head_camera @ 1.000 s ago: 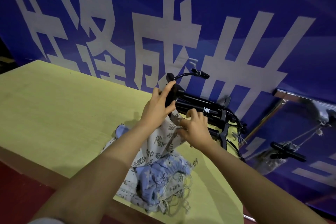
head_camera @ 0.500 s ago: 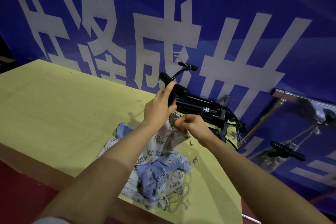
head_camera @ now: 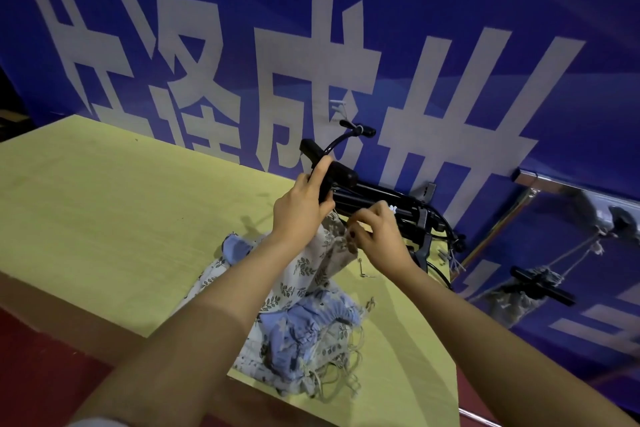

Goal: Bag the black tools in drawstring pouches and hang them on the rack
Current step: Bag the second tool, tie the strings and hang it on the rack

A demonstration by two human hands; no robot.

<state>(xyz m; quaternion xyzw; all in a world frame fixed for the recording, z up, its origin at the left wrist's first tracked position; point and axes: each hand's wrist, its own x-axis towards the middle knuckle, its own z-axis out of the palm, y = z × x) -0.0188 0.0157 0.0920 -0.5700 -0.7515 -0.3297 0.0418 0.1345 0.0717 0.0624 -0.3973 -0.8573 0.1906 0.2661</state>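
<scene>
My left hand (head_camera: 300,210) grips a black tool (head_camera: 337,174) with a T-handle and a curved hose, lifted a little off the yellow table (head_camera: 104,204). Its lower end sits in a white leaf-print drawstring pouch (head_camera: 311,265). My right hand (head_camera: 375,236) pinches the pouch's rim beside the tool. More black tools (head_camera: 412,215) lie stacked behind my hands at the table's far edge. A heap of blue and white pouches (head_camera: 304,333) with loose cords lies in front. On the right, a bagged tool (head_camera: 530,286) hangs by its cord from the metal rack (head_camera: 568,189).
A blue banner with large white characters (head_camera: 311,55) stands right behind the table. The table's right edge ends just past the tool stack, with the rack's slanted bar (head_camera: 495,229) beyond it. Red floor (head_camera: 38,357) lies below the near edge.
My left hand has raised the black tool up and to the left, with its hose end swinging higher. My right hand shifted from the tool stack to pinching the pouch's rim.
</scene>
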